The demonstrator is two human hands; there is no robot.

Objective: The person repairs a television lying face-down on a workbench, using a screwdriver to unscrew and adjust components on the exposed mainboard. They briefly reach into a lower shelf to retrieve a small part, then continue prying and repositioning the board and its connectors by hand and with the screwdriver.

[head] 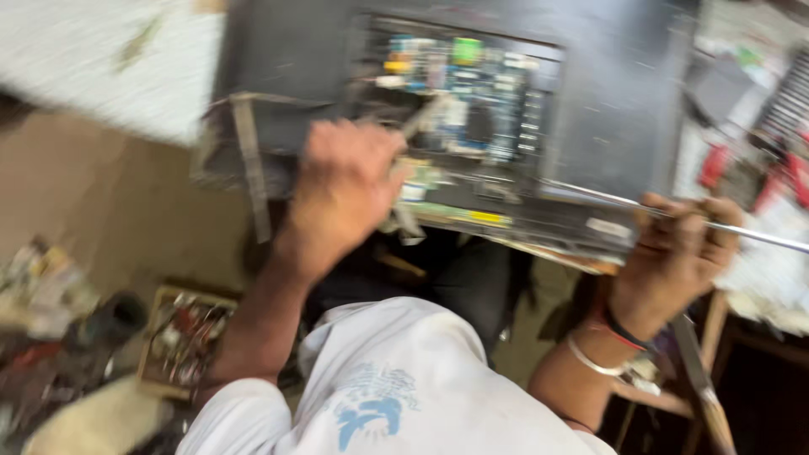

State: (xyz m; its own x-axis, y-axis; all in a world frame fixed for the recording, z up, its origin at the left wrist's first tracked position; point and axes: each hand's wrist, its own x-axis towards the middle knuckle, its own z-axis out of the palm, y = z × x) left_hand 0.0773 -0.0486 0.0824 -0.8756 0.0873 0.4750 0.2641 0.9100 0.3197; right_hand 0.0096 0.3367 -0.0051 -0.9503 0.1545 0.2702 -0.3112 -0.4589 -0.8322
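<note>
White shirt cloth (396, 396) with a blue print fills the bottom of the view, closest to the lens. At far left, a shallow box of small metal parts (181, 337) sits on the floor beside blurred clutter. Above it, the left hand (341, 190) is curled, fingers together, around a slim tool (421, 118) whose tip points at the circuit board (472, 93); motion blur hides exactly where it touches. That blue-green board lies inside an opened dark flat panel (607, 101) resting on the work surface ahead. To the right, the right hand (678, 253) clamps its fingers on the panel's near edge and a thin metal rod (758, 236). Red-handled tools (716, 164) lie further right.
</note>
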